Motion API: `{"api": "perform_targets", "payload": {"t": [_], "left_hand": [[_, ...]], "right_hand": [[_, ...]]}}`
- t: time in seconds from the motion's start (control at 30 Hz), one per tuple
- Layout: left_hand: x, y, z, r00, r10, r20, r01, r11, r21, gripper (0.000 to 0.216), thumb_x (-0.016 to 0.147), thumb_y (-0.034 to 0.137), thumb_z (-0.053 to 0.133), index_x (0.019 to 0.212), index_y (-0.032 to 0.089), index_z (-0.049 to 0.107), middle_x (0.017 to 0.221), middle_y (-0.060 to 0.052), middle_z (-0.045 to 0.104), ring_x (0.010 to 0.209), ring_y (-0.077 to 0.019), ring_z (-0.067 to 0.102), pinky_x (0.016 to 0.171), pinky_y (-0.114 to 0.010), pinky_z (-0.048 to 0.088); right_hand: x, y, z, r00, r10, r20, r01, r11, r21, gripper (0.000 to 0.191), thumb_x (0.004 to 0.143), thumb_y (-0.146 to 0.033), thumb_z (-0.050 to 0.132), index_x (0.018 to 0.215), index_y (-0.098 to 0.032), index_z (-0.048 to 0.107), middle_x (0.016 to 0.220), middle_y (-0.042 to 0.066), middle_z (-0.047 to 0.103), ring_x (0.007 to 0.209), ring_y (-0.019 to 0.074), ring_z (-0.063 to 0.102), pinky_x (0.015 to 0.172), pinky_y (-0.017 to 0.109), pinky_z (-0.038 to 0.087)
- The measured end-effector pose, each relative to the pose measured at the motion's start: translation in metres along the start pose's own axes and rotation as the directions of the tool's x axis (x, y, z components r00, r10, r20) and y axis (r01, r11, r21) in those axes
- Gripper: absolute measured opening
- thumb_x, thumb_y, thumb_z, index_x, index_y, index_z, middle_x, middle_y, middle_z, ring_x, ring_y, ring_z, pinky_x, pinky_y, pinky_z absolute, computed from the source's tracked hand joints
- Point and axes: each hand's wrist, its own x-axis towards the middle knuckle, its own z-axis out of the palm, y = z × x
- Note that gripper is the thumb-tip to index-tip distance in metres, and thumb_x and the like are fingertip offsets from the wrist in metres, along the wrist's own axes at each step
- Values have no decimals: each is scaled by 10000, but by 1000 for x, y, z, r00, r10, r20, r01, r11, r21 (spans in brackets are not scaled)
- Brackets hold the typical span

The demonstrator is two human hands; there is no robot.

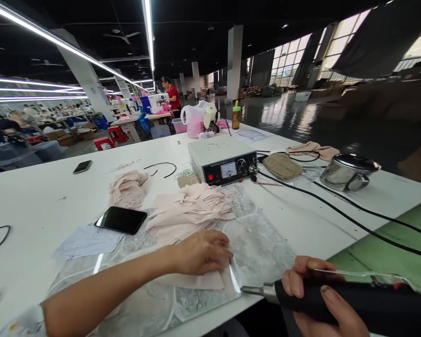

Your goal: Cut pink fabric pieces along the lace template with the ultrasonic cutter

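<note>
The left hand [203,252] lay palm down, fingers spread and not closed around anything, on a pale pink fabric piece [196,281]. The flat pressure pinned the piece against the transparent sheet [259,252] beneath it, which served as a hard, smooth working base on the white counter [48,196]. The right hand [319,299] was clenched around the black handle of a handheld tool [372,306], held level at the near counter edge so that its metal tip [255,290] pointed at the sheet's corner, just beside the pinned fabric but not touching it. A black cable [336,210] ran across the counter to the control unit [220,161], which sat behind the work with its dials facing the person. A pile of cut pieces [192,206] lay just beyond the left hand, within easy reach. A phone [121,220] rested to the left, apart from the tool's path.
</note>
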Motion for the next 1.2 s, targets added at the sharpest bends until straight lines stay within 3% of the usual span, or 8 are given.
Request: {"api": "perform_targets", "payload": {"t": [0.13, 0.27, 0.4, 0.47, 0.63, 0.77, 0.9, 1.2], "left_hand": [[-2, -11, -2, 992, 64, 111, -69, 997, 39, 451, 805, 274, 755, 1235, 219, 631, 1377, -145, 512, 1235, -287, 527, 1040, -405, 434], [-20, -12, -7, 996, 65, 60, -70, 994, 83, 408, 850, 237, 690, 1250, 217, 613, 1410, -143, 474, 1260, -289, 499, 1024, -409, 444], [-27, -8, -11, 986, 142, 91, -150, 984, 91, 149, 882, 179, 598, 974, 201, 713, 1093, -94, 655, 996, -216, 626, 938, -341, 477], [-22, -8, -14, 984, 150, 97, -159, 983, 94, 176, 914, 175, 535, 893, 187, 709, 913, -70, 672, 846, -176, 640, 844, -283, 499], [3, -15, -12, 981, 146, 130, -160, 982, 103, 116, 849, 163, 608, 930, 199, 683, 940, -31, 646, 718, -124, 622, 669, -188, 482], [25, -25, 1, 990, 103, 95, -116, 983, 141, 87, 800, 110, 613, 759, 184, 633, 777, 7, 618, 654, -117, 595, 627, -182, 455], [36, -32, 14, 997, 30, -76, -14, 981, 191, 144, 871, 102, 491, 933, 163, 606, 849, -35, 615, 751, -158, 595, 686, -241, 473], [10, -23, 22, 967, 240, -82, -213, 945, 248, 179, 969, 193, 459, 1077, 196, 601, 1030, -89, 594, 879, -188, 588, 801, -297, 471]], "right_hand": [[-10, 9, -2, 999, -35, 4, 35, 999, 38, 144, 661, -302, 625, 743, -188, 595, 655, -17, 516, 403, 92, 477, 386, 246, 402], [-14, 18, -6, 992, -119, 47, 117, 992, 49, 153, 680, -299, 639, 787, -191, 618, 720, -3, 576, 429, 102, 514, 417, 271, 448], [-14, 27, -6, 979, -197, 57, 196, 980, 14, 138, 704, -290, 620, 795, -188, 634, 736, 8, 598, 448, 108, 527, 433, 278, 454], [-14, 30, -7, 975, -218, 44, 218, 976, 9, 138, 712, -290, 616, 801, -188, 643, 741, 9, 604, 453, 107, 530, 436, 274, 449], [-17, 29, -9, 963, -269, -1, 269, 963, -17, 141, 715, -289, 624, 808, -187, 652, 751, 8, 606, 471, 100, 528, 463, 273, 447], [-17, 22, -12, 951, -307, -47, 305, 951, -43, 135, 700, -285, 640, 793, -188, 656, 740, 8, 611, 475, 108, 533, 458, 275, 446], [-12, 14, -16, 938, -332, -95, 328, 943, -63, 105, 685, -264, 656, 761, -190, 656, 724, 8, 612, 479, 116, 539, 454, 279, 454], [5, 9, -23, 915, -361, -179, 350, 932, -91, 120, 674, -281, 641, 732, -179, 660, 719, 14, 600, 458, 113, 513, 430, 291, 451]]}}
